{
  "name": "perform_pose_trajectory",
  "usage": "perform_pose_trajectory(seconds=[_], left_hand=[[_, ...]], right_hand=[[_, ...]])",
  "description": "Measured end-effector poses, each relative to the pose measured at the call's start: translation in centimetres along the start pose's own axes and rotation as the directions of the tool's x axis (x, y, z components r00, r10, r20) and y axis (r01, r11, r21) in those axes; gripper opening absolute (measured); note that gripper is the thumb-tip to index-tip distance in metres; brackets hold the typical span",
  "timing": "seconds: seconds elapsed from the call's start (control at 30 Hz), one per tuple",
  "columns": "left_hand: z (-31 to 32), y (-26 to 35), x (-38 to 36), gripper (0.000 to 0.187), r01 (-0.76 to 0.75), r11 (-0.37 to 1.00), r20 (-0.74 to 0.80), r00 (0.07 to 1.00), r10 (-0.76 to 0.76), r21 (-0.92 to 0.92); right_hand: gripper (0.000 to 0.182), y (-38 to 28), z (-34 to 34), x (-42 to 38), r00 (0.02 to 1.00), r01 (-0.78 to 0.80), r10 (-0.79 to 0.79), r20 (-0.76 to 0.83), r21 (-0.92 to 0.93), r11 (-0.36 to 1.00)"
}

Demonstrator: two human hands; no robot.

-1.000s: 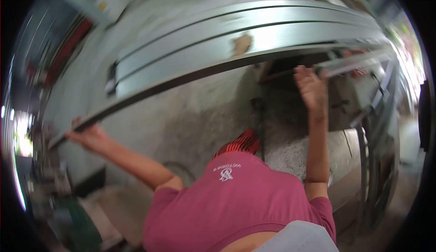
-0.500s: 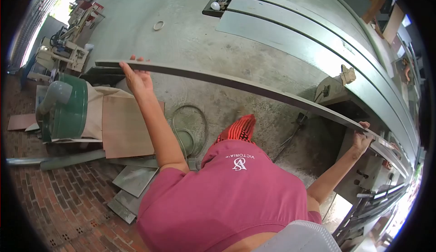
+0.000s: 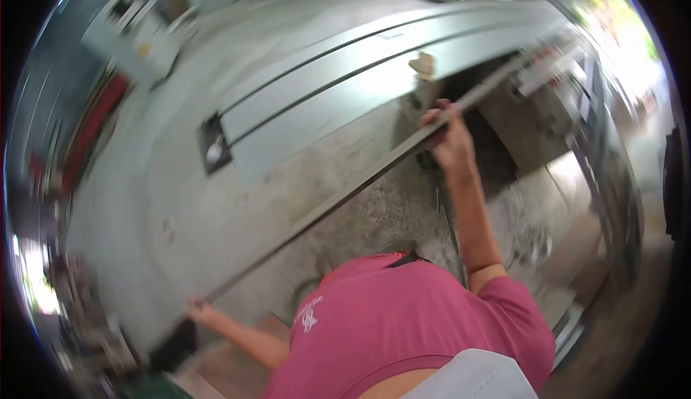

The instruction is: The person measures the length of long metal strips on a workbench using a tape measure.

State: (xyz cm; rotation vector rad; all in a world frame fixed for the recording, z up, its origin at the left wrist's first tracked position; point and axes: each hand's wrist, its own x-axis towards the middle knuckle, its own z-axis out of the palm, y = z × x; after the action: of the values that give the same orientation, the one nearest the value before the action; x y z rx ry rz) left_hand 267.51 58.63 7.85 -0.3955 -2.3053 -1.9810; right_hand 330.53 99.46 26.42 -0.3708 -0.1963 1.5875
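A long, narrow grey strip point(image 3: 338, 196) with a dark edge slants across the head view in front of my body, from low on the left to high on the right. My left hand point(image 3: 201, 310) is closed round it near its lower left end, somewhat blurred. Farther up, my right hand point(image 3: 452, 138) grips the strip with fingers wrapped over its far edge. Beyond my right hand the strip overlaps the grey machine point(image 3: 529, 129) in this view.
Past the strip lies a long pale metal table point(image 3: 309, 129) with dark grooves. A black tray point(image 3: 216, 165) holding a white object sits at its left end. A light-coloured glove-like item point(image 3: 422, 64) rests by the table edge. Concrete floor point(image 3: 345, 230) shows below the strip.
My view and body have turned to the right. The strip now slants upward to the right; my left hand appears lower, my right hand higher. Both hands still hold the strip.
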Motion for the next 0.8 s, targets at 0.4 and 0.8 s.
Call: perform_pose_trajectory(seconds=[0.4,0.8], left_hand=[[-3.5,-3.8,28.2,0.033,0.586,0.765,0.001,0.794,-0.608,-0.267],[-6.7,-4.5,31.3,0.035,0.577,0.743,-0.013,0.787,-0.617,-0.339]], right_hand=[[0.026,19.1,1.6,-11.7,0.965,-0.138,0.134,-0.224,-0.004,0.990],[0.020,21.8,-1.1,-10.2,0.964,-0.120,0.115,-0.238,-0.007,0.993]])
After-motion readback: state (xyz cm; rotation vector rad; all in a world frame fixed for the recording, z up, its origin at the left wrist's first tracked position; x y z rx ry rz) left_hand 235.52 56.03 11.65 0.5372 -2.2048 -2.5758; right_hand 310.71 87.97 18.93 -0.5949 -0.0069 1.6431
